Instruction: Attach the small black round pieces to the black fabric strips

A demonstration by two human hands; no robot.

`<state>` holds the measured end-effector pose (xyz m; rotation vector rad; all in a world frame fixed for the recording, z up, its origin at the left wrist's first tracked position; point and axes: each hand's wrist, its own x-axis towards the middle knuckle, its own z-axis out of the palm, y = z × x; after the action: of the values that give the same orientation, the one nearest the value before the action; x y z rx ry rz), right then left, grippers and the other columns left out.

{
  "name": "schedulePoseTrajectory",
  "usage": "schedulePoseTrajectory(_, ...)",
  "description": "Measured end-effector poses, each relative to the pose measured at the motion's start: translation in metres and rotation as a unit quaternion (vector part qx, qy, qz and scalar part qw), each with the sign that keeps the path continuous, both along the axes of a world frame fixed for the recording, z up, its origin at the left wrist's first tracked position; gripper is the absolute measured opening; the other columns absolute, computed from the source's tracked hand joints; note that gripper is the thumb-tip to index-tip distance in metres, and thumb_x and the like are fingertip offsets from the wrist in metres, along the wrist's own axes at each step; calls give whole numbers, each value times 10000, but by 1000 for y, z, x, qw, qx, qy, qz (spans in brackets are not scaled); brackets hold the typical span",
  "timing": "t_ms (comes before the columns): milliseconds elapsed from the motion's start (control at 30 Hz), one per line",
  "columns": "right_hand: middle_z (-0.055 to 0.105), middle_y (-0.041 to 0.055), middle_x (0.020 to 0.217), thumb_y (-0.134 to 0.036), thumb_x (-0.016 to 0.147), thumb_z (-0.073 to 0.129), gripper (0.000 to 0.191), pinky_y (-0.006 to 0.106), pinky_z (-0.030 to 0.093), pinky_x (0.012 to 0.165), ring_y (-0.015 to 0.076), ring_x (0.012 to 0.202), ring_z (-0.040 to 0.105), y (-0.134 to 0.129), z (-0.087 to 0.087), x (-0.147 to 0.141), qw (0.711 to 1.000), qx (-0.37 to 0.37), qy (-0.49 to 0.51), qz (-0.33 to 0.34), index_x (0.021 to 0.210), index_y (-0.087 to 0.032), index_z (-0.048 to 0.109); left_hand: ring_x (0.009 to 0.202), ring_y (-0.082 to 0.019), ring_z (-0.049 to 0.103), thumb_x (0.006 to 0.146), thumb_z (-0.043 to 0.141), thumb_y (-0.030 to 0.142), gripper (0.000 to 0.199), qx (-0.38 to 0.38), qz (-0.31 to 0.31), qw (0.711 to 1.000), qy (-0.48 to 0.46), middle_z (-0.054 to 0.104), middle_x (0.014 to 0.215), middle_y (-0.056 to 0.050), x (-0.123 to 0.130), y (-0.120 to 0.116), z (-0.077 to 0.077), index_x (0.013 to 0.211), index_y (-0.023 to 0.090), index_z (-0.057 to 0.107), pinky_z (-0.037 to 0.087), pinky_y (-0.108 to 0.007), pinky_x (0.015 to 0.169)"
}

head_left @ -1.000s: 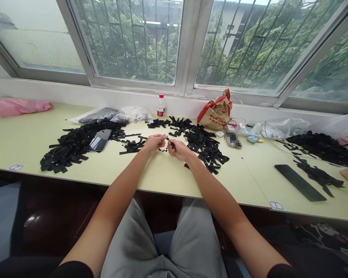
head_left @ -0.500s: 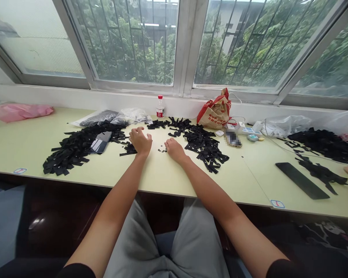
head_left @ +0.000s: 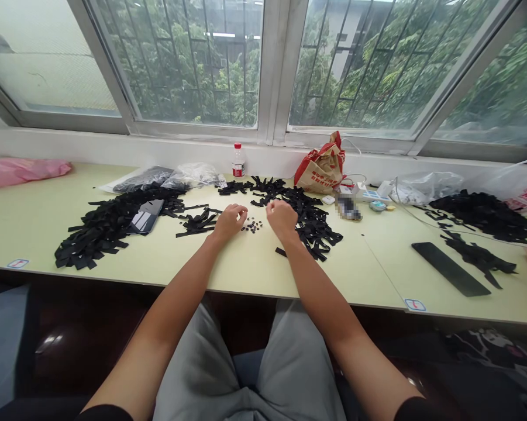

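A loose cluster of small dark round pieces [head_left: 253, 227] lies on the pale yellow table between my hands. My left hand [head_left: 230, 223] is just left of them, its fingers curled with the tips drawn together; anything in them is too small to make out. On the other side my right hand [head_left: 282, 218] is closed, fingertips pinched and raised slightly above the tabletop, their contents hidden. Beside my left hand lies a small heap of black fabric strips [head_left: 197, 222]. A larger strip pile [head_left: 318, 231] spreads behind and right of my right hand. One strip end [head_left: 281, 251] shows beside my right wrist.
A long pile of black strips [head_left: 100, 225] with a dark phone-like slab [head_left: 145, 217] on it lies left. Along the back stand a red-capped bottle [head_left: 238, 161] and paper bag [head_left: 321, 166]. Rightward are a power strip [head_left: 371, 196], cable and flat black bar [head_left: 451, 269].
My left hand has come down and right, its fingers closing from a spread pose. My right hand has shifted right, uncovering more round pieces. The view has turned slightly.
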<state>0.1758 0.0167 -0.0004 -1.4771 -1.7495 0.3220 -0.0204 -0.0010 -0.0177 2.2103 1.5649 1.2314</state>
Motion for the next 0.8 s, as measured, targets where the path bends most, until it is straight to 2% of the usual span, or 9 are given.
schedulePoseTrajectory(33, 656, 185, 1017, -388, 943, 571, 235, 366, 421, 801, 297, 1030, 582, 3, 3, 10, 998, -33, -32, -52, 913, -177, 670, 874, -239, 551, 906, 540, 270, 164, -3, -14, 1000, 5, 641, 874, -77, 1, 0, 0, 924, 216, 694, 404, -343, 791)
schedulePoseTrajectory(100, 670, 208, 974, -401, 873, 681, 256, 375, 438, 796, 321, 1022, 613, 9, 6, 26, 987, -96, -78, -98, 905, -147, 686, 869, -235, 550, 915, 543, 302, 178, -7, -28, 1000, 12, 639, 865, -75, 2, -1, 0, 891, 213, 694, 403, -344, 781)
schedulePoseTrajectory(233, 699, 185, 975, -392, 823, 746, 290, 349, 466, 815, 300, 1029, 651, 17, 8, 42, 964, -198, -143, -108, 952, -135, 709, 863, -223, 557, 926, 534, 346, 207, -9, -20, 999, 23, 637, 857, -63, 1, -2, 0, 870, 215, 683, 416, -336, 756)
schedulePoseTrajectory(300, 708, 177, 1007, -346, 841, 722, 245, 342, 472, 823, 286, 1017, 664, 18, 7, 41, 955, -214, -173, -109, 971, -138, 720, 854, -216, 561, 926, 533, 353, 213, -9, -17, 999, 35, 635, 847, -58, 0, -2, 0, 859, 214, 680, 426, -333, 751)
schedulePoseTrajectory(400, 723, 144, 996, -303, 894, 638, 177, 344, 477, 820, 268, 973, 677, 19, 5, 41, 964, -181, -161, -108, 968, -174, 736, 843, -212, 564, 920, 544, 351, 207, -2, -16, 999, 40, 637, 836, -55, 1, -1, 0, 859, 211, 683, 439, -335, 753)
schedulePoseTrajectory(533, 736, 105, 946, -342, 948, 531, 246, 353, 474, 824, 254, 934, 669, 23, 4, 43, 992, -70, -39, -95, 1006, -214, 733, 817, -202, 568, 915, 555, 349, 199, 19, -15, 1000, 1, 649, 834, -48, 6, 0, 1, 909, 209, 696, 452, -338, 764)
schedulePoseTrajectory(633, 741, 98, 946, -387, 920, 557, 289, 339, 483, 821, 234, 893, 662, 28, 5, 41, 994, -13, 106, -33, 1028, -180, 726, 800, -185, 577, 907, 574, 381, 230, 13, -20, 997, -70, 667, 875, -47, 13, -1, 6, 971, 202, 703, 467, -326, 757)
schedulePoseTrajectory(733, 736, 92, 954, -455, 839, 646, 349, 313, 506, 760, 210, 853, 655, 28, 7, 31, 960, -21, 272, 64, 1000, -154, 719, 837, -176, 600, 895, 598, 447, 332, -36, -39, 983, -178, 686, 966, -63, 18, -3, 15, 1080, 188, 695, 479, -300, 720)
schedulePoseTrajectory(800, 726, 70, 906, -502, 780, 702, 371, 298, 516, 703, 193, 811, 642, 22, 9, 20, 924, -68, 339, 161, 937, -166, 719, 808, -166, 604, 878, 618, 496, 414, -85, -65, 961, -256, 690, 973, -68, 20, -4, 20, 1143, 184, 677, 471, -284, 659)
